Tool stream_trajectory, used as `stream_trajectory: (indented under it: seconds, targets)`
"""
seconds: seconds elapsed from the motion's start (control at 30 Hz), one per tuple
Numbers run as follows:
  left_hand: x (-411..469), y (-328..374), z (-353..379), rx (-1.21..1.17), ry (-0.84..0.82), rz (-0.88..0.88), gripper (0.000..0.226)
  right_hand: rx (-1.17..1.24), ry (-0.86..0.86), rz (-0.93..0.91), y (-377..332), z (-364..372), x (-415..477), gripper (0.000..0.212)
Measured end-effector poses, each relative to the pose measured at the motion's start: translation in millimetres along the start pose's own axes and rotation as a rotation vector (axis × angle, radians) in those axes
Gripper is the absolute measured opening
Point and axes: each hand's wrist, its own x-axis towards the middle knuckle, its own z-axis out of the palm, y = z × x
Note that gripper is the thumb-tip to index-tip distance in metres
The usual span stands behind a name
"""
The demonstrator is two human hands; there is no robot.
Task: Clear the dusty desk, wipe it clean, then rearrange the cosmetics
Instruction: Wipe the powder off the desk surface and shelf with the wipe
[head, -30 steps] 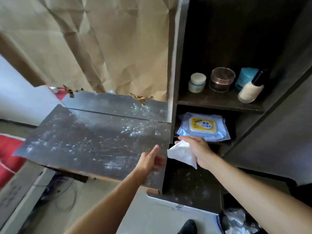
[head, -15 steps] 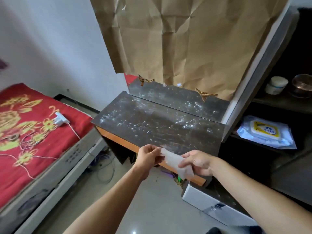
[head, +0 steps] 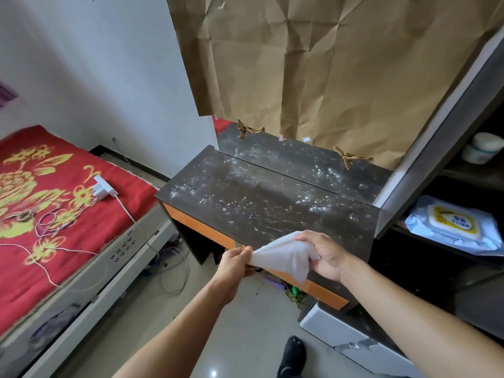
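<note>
Above dusty desk (head: 259,203), left hand (head: 234,264), right hand (head: 326,255) gripping wipe (head: 283,255), possibly damp

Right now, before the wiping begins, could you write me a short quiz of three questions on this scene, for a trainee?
1. True or false: the left hand and the right hand both hold the white wipe.
2. Choose one: the desk top is (A) already wiped clean, (B) dusty with white specks, (C) crowded with bottles.
3. Fill in: seen from the person, the pack of wipes lies to the ___ of the desk top.

Key: 1 true; 2 B; 3 right.
</note>
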Motion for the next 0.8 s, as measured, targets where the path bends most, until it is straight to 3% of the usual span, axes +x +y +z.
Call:
stream_trajectory:
  seconds: [0.1, 0.23, 0.3, 0.43, 0.57, 0.6, 0.8]
  targets:
    - [21.5, 9.0, -6.2, -0.037, -0.003, -0.018, 0.03, 0.149, -0.039, 0.064, -16.7, 6.6, 25.1, 0.032]
    - [54.1, 39.0, -24.2, -0.241, 0.021, -0.045, 0.031, 0.234, -0.177, 0.191, -41.8, 27.6, 68.1, 0.029]
    - [75.6, 54.1, -39.0, -0.289, 0.1, -0.023, 0.033, 0.151, -0.264, 0.238, -52.6, 42.0, 94.4, 0.022]
    - [110.7, 66.1, -70.5, -0.099, 0.417, 0.038, 0.032, -0.267, -0.476, 0.315, -59.9, 73.3, 139.2, 0.047]
    - [130.3, 77.8, -91.4, 0.066, 0.597, 0.103, 0.04, -0.571, -0.361, 0.26, -65.0, 111.2, 172.0, 0.006]
    - [137.6, 78.9, -99.0, 0.064, 0.625, 0.097, 0.04, -0.607, -0.304, 0.217, -67.8, 119.5, 180.9, 0.007]
    - [193.2, 81.1, -156.8, 0.053, 0.558, 0.019, 0.037, -0.284, -0.075, 0.145, -69.1, 164.9, 245.4, 0.007]
